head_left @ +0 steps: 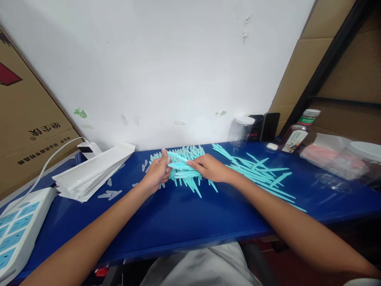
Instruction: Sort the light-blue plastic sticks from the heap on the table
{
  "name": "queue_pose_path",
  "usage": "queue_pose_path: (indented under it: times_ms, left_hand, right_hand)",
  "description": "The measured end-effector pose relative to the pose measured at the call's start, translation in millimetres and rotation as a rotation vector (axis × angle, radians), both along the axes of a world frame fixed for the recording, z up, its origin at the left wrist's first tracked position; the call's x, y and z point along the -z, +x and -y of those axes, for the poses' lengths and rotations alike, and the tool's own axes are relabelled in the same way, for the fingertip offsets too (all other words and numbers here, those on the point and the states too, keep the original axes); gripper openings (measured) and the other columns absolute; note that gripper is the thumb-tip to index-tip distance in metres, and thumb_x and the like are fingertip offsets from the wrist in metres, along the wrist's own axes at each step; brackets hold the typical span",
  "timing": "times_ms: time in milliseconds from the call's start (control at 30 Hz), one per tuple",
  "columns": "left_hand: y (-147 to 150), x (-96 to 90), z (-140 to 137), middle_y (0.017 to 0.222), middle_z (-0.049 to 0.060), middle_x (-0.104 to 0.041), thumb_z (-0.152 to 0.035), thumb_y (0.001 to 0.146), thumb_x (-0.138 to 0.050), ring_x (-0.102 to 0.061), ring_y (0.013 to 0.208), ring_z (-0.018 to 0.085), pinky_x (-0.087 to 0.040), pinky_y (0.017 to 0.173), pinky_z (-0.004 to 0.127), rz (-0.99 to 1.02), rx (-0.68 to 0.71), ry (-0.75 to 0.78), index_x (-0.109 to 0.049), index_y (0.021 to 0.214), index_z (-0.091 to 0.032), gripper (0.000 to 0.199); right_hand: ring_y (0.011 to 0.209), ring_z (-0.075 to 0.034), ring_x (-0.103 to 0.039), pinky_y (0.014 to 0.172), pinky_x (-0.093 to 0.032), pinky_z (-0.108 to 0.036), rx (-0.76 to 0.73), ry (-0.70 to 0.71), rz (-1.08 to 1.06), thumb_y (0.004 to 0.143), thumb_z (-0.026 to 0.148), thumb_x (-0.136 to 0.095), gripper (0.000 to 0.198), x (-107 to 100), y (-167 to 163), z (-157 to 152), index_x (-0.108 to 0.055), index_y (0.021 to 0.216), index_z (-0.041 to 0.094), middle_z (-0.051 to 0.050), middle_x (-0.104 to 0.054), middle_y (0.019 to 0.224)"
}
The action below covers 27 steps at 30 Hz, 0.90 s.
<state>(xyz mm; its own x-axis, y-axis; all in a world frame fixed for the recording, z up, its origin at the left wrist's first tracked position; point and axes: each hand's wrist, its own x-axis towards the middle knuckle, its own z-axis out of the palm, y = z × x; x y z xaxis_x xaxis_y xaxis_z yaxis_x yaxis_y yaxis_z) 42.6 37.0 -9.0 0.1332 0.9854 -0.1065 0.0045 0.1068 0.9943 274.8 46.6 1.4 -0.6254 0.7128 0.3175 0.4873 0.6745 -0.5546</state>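
My right hand (208,167) is closed, thumb and fingers pinching a slim turquoise stick (177,155) that looks like an eyebrow razor. At its far end, my left hand (158,171) is closed too, thumb on top; something translucent, perhaps a cap, shows at those fingertips, partly hidden. Beneath and behind both hands lies a dense pile of turquoise razors (190,182), many with pale translucent ends. To the right of my right hand, more turquoise razors (262,171) are strewn loosely. Small translucent caps (110,194) lie scattered left of my left hand.
White paper sleeves (92,171) are stacked at left, near a power strip (26,226) and a white device (89,150) with a cable. Along the back right stand a clear jar (241,133), a dark phone (270,127) and a bottle (299,133). A wall closes off the blue table (178,226).
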Motion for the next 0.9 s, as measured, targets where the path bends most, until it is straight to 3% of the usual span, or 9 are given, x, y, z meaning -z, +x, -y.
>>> queue_pose_path:
  times_ms: [567, 767, 900]
  left_hand:
    - [6.3, 1.1, 6.1, 0.055, -0.007, -0.037, -0.078, 0.089, -0.053, -0.025, 0.037, 0.005, -0.016, 0.034, 0.018, 0.032, -0.058, 0.048, -0.041, 0.073, -0.022, 0.059]
    - [7.3, 2.6, 4.7, 0.049, -0.011, -0.025, -0.079, 0.089, -0.051, -0.020, 0.036, 0.006, -0.014, 0.034, 0.017, 0.045, -0.078, 0.053, -0.040, 0.077, -0.024, 0.057]
    - [9.5, 0.7, 6.6, 0.049, -0.011, -0.026, -0.078, 0.089, -0.053, -0.021, 0.036, 0.007, -0.014, 0.034, 0.016, 0.047, -0.087, 0.074, -0.041, 0.079, -0.024, 0.056]
  right_hand:
    - [0.051, -0.010, -0.023, 0.056, -0.016, -0.030, 0.036, -0.003, 0.004, 0.108, 0.053, -0.035, 0.055, -6.4, -3.4, 7.9, -0.027, 0.064, 0.021, 0.004, -0.023, 0.058]
    - [0.051, -0.010, -0.024, 0.056, -0.016, -0.030, 0.031, 0.016, 0.023, 0.108, 0.053, -0.036, 0.055, -6.1, -4.2, 9.3, -0.027, 0.065, 0.021, 0.004, -0.024, 0.057]
    - [0.052, -0.010, -0.024, 0.056, -0.016, -0.030, 0.036, 0.010, 0.016, 0.108, 0.053, -0.035, 0.055, -4.6, -5.4, 8.8, -0.027, 0.064, 0.021, 0.004, -0.024, 0.058]
